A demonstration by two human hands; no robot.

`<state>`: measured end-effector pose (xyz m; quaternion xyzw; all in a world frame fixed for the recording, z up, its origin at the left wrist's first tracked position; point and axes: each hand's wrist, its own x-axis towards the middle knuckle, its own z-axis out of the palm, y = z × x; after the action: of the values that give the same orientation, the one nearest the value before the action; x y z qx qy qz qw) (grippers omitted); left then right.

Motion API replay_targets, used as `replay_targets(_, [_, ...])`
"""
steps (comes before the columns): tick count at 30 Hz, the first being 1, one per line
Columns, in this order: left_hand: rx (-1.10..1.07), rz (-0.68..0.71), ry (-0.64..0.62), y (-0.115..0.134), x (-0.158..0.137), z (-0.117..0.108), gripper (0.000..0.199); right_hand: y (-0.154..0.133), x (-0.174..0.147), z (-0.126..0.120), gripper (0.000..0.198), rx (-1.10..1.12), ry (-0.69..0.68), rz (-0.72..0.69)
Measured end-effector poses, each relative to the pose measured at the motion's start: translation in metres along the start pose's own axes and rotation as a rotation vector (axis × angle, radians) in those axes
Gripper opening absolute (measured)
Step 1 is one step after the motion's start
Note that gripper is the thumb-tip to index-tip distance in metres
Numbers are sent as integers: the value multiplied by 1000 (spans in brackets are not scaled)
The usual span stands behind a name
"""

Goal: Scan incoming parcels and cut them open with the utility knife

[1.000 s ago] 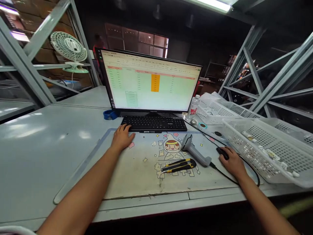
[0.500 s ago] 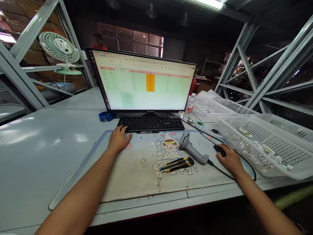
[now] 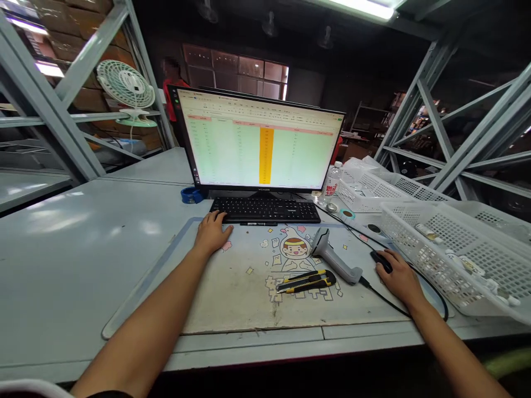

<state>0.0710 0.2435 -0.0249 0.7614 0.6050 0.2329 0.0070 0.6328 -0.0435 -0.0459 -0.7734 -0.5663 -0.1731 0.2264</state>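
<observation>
My left hand (image 3: 212, 232) lies with fingers apart, its fingertips on the lower left corner of the black keyboard (image 3: 265, 210). On the right, my right hand (image 3: 398, 275) is wrapped over a black computer mouse (image 3: 381, 261). The monitor (image 3: 263, 152) behind the keyboard shows a spreadsheet with a tall orange column. Between my hands, a grey barcode scanner (image 3: 338, 262) and a yellow-and-black utility knife (image 3: 307, 282) lie on the printed desk mat (image 3: 228, 298). A black pen (image 3: 258, 224) rests along the keyboard's front edge.
White plastic baskets (image 3: 456, 260) holding small items stand at the right. A clear bottle (image 3: 332, 182) and tape rolls (image 3: 347, 214) sit beside the monitor. Blue tape (image 3: 191, 195) is left of the keyboard. A green fan (image 3: 126, 85) hangs on the left rack. A person (image 3: 171, 94) is in the background.
The spreadsheet has changed: its orange column now runs farther down, and the outlined cells near the bottom are gone. The view has shifted slightly left, revealing a background person. Both hands keep their places.
</observation>
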Motion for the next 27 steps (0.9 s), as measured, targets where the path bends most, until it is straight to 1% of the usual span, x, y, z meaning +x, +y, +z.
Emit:
replay_targets(4, [-1, -10, -6, 2, -2, -2, 62, 12, 1, 9, 49, 11, 7, -24])
replay_targets(8, [-6, -20, -11, 2, -6, -3, 61, 23, 4, 17, 58, 16, -8, -24])
replay_targets(11, [-14, -28, -13, 3, -8, -4, 61, 26, 5, 20, 63, 6, -34, 0])
replay_targets(14, [-24, -24, -13, 4, -8, -4, 61, 28, 6, 21, 66, 7, -38, -14])
replay_targets(23, [-47, -12, -3, 2, -9, -2, 61, 42, 7, 31, 63, 38, -45, -23])
replay_targets(27, [-54, -4, 5, 0, -8, -1, 60, 44, 7, 31, 62, 44, -42, -18])
